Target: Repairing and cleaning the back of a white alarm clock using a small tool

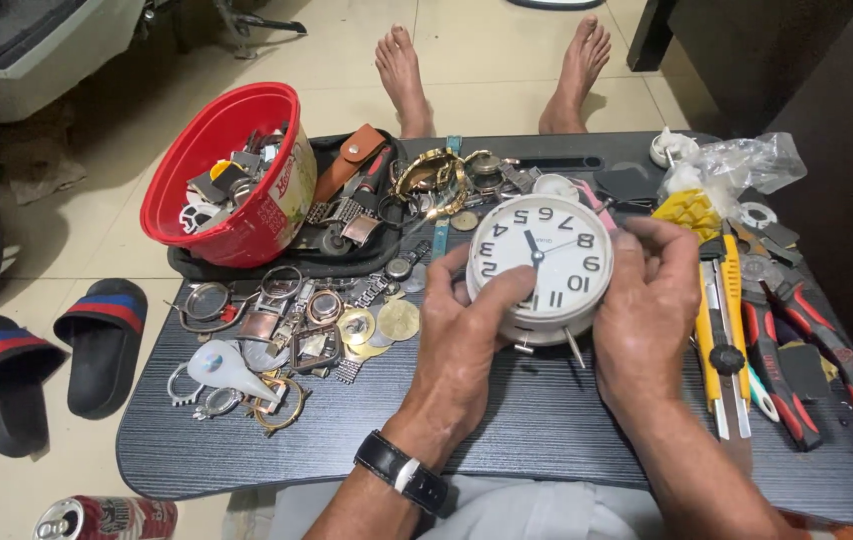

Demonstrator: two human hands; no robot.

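Note:
A round white alarm clock (541, 258) with black numerals and short metal legs is held just above the dark lap table (547, 420), its dial turned upside down to me. My left hand (462, 345), a black watch on its wrist, grips the clock's left side with the thumb on the dial. My right hand (647, 305) clasps the clock's right rim. Both hands are shut on it.
A red bowl (232, 165) of watch parts stands at the back left beside a black tray. Loose watch cases and bands (287, 330) lie on the left. Red-handled pliers (807, 340), a yellow cutter (722, 310) and a plastic bag (737, 165) lie right. Sandals (47, 355) and a can (107, 518) are on the floor.

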